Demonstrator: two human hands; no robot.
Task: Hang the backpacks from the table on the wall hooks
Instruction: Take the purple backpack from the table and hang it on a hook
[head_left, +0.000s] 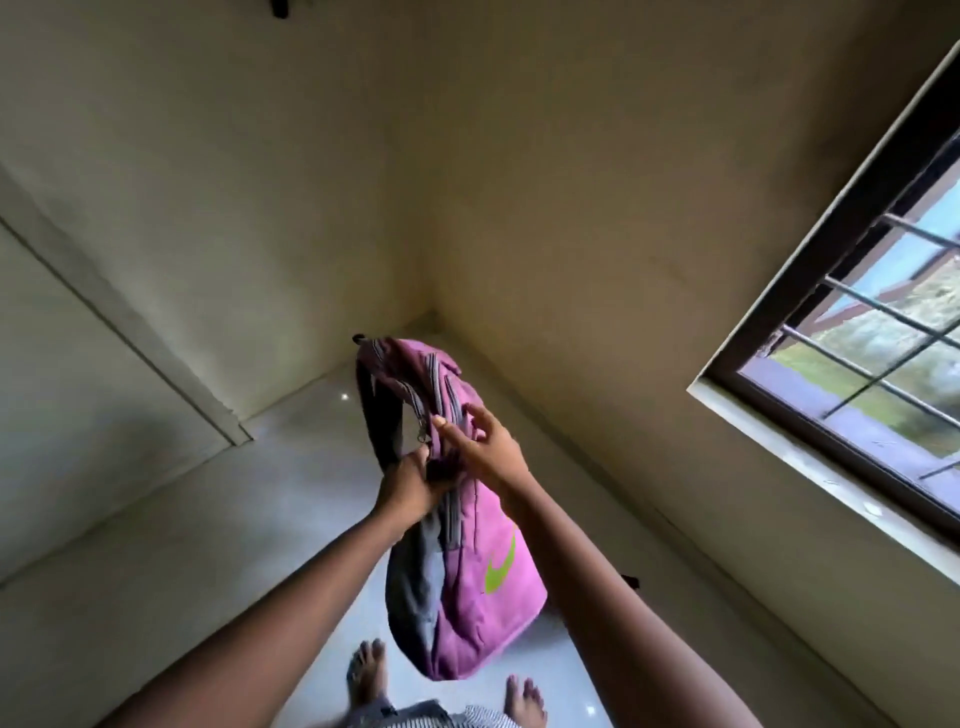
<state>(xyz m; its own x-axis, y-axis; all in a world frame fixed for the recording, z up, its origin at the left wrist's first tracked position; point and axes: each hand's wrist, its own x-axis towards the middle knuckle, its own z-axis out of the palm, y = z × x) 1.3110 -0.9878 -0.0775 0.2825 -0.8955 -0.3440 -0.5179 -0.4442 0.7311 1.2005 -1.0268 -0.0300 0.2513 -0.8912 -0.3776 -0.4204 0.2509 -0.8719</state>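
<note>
Barred window (883, 332) at right; tiled floor (322, 431) below. Pink backpack (478, 577) held in mid-air, long axis running toward the wall corner (434, 218); left hand (410, 486) clenches its middle, right hand (485, 447) touches it, fingers loose

One pink backpack (483, 561); two hands (410, 486) (485, 447); two bare feet (368, 670) (525, 701); one window (883, 312).
</note>
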